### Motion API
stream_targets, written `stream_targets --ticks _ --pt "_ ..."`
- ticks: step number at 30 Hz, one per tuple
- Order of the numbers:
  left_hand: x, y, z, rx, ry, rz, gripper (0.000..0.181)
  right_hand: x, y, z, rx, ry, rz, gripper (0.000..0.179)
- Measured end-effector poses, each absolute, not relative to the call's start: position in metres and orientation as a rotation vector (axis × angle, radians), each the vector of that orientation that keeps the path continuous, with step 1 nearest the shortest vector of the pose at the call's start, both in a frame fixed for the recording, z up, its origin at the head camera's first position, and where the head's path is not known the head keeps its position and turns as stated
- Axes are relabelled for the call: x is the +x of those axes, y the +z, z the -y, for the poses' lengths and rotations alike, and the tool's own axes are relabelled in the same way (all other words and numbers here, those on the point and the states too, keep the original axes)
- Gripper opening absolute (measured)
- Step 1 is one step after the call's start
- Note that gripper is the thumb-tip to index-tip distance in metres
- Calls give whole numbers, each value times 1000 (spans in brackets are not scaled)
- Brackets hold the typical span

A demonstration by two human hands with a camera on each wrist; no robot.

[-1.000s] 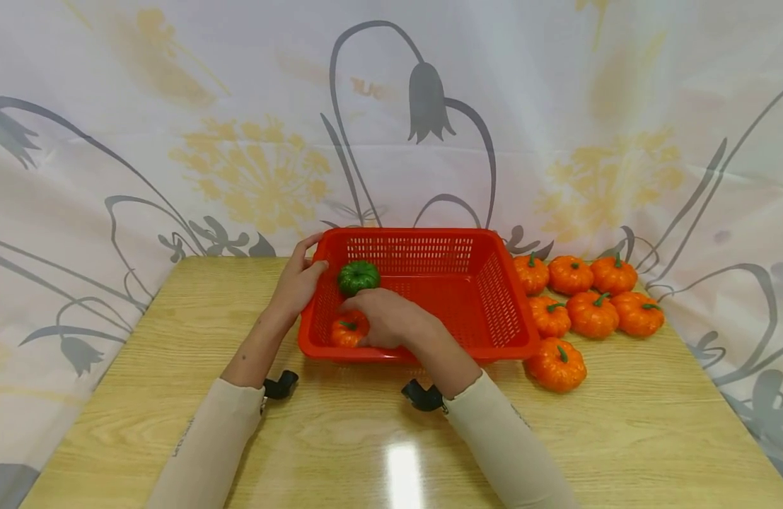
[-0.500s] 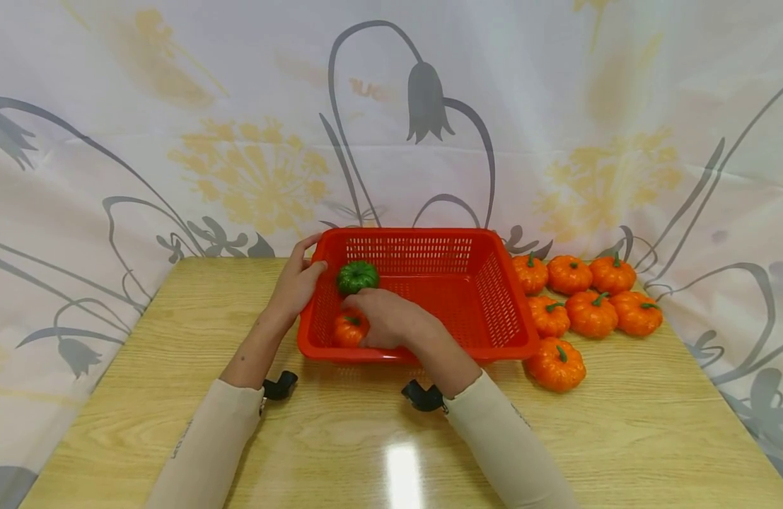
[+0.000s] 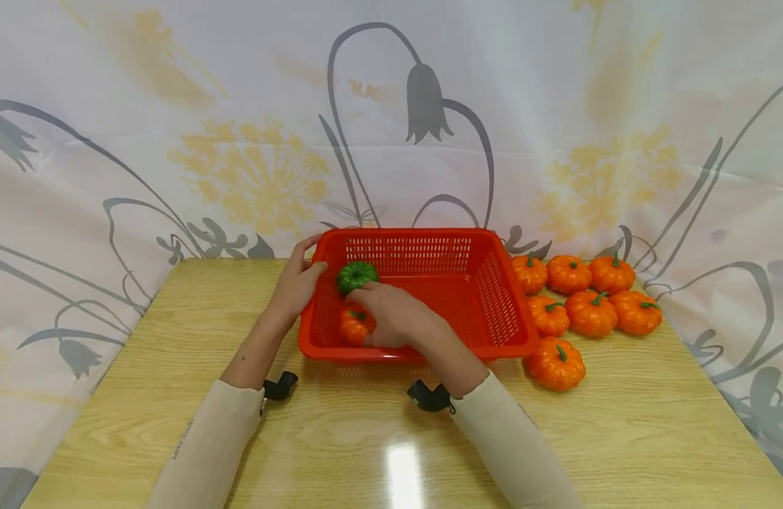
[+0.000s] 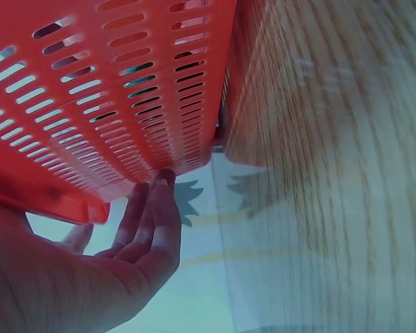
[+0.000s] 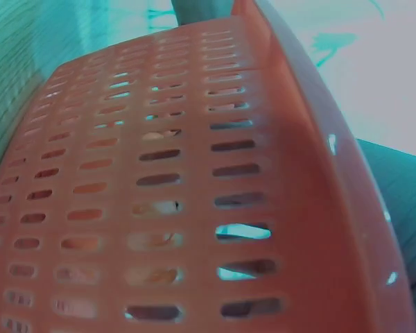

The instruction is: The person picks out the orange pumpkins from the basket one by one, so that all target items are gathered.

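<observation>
A red plastic basket with slotted walls stands on the table. My left hand grips its left rim, thumb over the edge; in the left wrist view, the fingers lie along the outside of the slotted wall. Inside the basket, my right hand holds a small orange pumpkin near the front left corner, with fingers and thumb around its sides. Behind it sits a green pumpkin, close to my right fingertips. The basket's wall hides most of the right hand in the right wrist view.
Several orange pumpkins stand in rows on the wooden table right of the basket. One pumpkin lies nearer the front, close to the basket's right corner. A patterned curtain hangs behind the table.
My right hand has shifted slightly right and away from me, and the orange pumpkin has moved with it, off the front left corner. The left hand and basket have stayed put.
</observation>
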State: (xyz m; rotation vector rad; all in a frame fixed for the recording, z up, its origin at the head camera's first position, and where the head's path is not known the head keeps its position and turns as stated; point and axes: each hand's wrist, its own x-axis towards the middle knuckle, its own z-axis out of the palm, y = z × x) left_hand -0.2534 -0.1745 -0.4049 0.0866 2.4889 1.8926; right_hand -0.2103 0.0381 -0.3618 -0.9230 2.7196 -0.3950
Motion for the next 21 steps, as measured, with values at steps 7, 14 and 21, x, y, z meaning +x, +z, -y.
stream_targets --ticks 7,14,21 --pt "-253 -405 175 83 1894 -2490 60 -205 -358 -48 -902 -493 -2753 69" --pt "-253 -405 175 85 1878 -2498 60 -198 -352 -54 -887 -545 -2794 70" --pt "-253 -405 175 85 1864 -2499 60 -188 -351 -64 -889 -571 -2888 70"
